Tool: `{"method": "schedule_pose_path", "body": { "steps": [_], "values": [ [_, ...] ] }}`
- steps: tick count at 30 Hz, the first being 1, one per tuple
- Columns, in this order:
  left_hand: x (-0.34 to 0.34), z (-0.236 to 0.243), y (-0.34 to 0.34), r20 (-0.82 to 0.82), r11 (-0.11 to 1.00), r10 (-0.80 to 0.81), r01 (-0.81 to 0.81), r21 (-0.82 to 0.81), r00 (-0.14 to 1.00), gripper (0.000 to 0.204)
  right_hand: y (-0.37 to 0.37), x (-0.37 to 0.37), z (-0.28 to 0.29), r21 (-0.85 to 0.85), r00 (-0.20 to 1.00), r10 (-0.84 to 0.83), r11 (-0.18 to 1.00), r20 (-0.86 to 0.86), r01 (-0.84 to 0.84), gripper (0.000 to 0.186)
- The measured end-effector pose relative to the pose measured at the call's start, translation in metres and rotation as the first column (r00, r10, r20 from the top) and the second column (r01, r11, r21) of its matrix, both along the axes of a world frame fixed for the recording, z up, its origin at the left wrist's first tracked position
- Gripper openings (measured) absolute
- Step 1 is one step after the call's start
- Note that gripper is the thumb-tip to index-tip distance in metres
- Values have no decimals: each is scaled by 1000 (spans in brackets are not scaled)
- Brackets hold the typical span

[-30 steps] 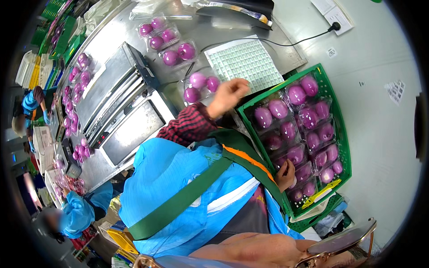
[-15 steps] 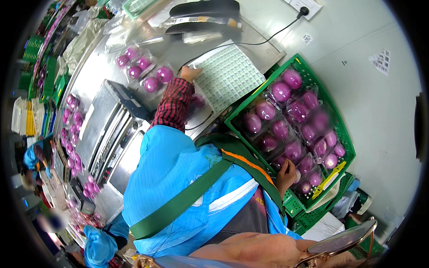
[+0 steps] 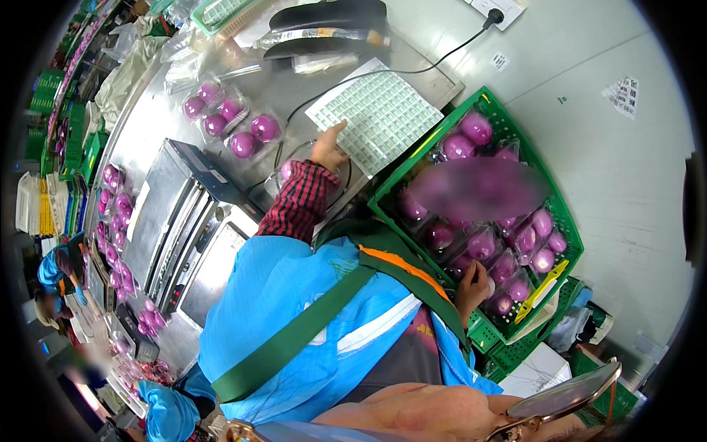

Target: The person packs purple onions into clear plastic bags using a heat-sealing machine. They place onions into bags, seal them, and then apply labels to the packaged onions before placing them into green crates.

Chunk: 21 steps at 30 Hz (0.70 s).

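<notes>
My left hand (image 3: 328,149) lies over a clear plastic pack of onions (image 3: 286,171) on the metal table, one finger stretched out and the others partly bent. That finger points at the edge of a sheet of small pale-green labels (image 3: 375,110); the hand partly hides the pack. Down at the near side of a green crate (image 3: 573,258), my right hand (image 3: 471,292) has its fingers pinched together beside wrapped purple onions (image 3: 504,267). Whatever sits between those fingertips is too small to make out. A blurred patch covers the middle of the crate.
More bagged onions (image 3: 254,135) sit left of the label sheet. A weighing and wrapping machine (image 3: 177,221) stands at the left. A black cable (image 3: 442,60) crosses the table and sheet to a wall socket. Other workers in blue (image 3: 166,409) are at the lower left.
My left hand has come off the label sheet's left corner and shifted right and nearer, over the wrapped pack. My right hand stays at the crate.
</notes>
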<state>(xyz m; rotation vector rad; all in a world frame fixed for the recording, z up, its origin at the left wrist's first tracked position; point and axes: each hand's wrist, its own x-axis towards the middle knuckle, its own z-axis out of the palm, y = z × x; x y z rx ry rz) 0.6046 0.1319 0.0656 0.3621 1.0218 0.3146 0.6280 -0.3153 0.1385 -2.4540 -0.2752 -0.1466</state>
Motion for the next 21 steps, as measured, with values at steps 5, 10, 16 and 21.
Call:
{"method": "schedule_pose_path", "body": {
  "steps": [5,10,16,21],
  "values": [
    [8,-5,-30,-104,994,-110,107,-31,988,55,6,-1,10,9,999,-5,1000,-51,6,17],
    [14,-35,-36,-119,999,20,-23,-24,993,40,8,-2,13,37,998,-24,999,-59,26,17],
    [41,-39,-27,-20,936,260,-247,252,965,35,7,-2,11,60,1000,30,998,9,-30,15],
    [45,-10,-29,-255,940,176,-85,329,951,51,1,-2,3,67,999,34,997,-16,-33,15]
  ]
}}
